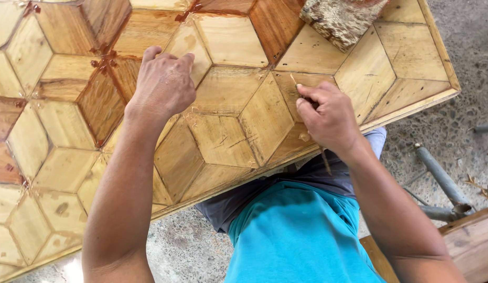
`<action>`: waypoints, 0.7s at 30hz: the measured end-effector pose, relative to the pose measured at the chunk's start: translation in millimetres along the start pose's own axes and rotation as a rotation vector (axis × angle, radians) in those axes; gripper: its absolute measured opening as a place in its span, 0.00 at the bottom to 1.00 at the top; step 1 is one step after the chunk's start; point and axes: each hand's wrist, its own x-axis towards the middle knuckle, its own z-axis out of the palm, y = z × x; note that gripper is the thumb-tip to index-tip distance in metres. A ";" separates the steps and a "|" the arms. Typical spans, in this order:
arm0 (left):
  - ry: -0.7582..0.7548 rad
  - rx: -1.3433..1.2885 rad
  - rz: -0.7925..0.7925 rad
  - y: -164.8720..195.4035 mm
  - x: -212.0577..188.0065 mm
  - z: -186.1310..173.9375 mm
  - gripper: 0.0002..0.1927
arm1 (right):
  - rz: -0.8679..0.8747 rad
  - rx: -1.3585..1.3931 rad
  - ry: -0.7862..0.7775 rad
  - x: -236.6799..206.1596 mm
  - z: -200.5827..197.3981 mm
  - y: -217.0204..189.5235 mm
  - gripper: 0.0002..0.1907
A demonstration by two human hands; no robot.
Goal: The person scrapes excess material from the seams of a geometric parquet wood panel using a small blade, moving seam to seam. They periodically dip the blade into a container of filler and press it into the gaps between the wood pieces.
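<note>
A large wooden panel (228,131) inlaid with light and reddish-brown diamond pieces in a cube pattern fills most of the view. My left hand (162,84) rests palm down on it, fingers curled over a seam between a dark and a light piece. My right hand (328,118) sits near the panel's near edge and pinches a thin stick-like tool (294,81), whose tip touches a seam; its lower end sticks out below my wrist.
A rough bark-covered wood block (341,18) lies on the panel's far right. Grey metal bars (438,175) lie on the pebbled concrete floor (464,42) at right, beside a wooden board edge (472,241). My teal shirt (296,236) is below.
</note>
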 end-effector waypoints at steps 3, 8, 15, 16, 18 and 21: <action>-0.016 0.022 -0.027 1.5 1.9 0.4 0.19 | -0.123 -0.087 -0.072 8.7 -18.5 3.1 0.14; -0.059 0.031 -0.070 5.8 -0.6 1.6 0.16 | -0.257 -0.337 -0.109 22.1 -22.9 7.6 0.14; -0.128 0.081 -0.131 13.6 0.7 -0.3 0.19 | -0.172 -0.484 -0.271 37.8 -9.3 -0.1 0.16; -0.146 0.095 -0.136 14.1 0.7 -1.0 0.18 | -0.132 -0.524 -0.306 39.8 -10.7 -1.6 0.16; -0.179 0.107 -0.149 15.5 0.9 -0.8 0.17 | -0.088 -0.566 -0.339 44.2 -14.8 -4.0 0.17; -0.156 0.093 -0.161 13.1 0.9 -0.4 0.18 | -0.114 -0.523 -0.308 48.1 -19.4 -6.8 0.17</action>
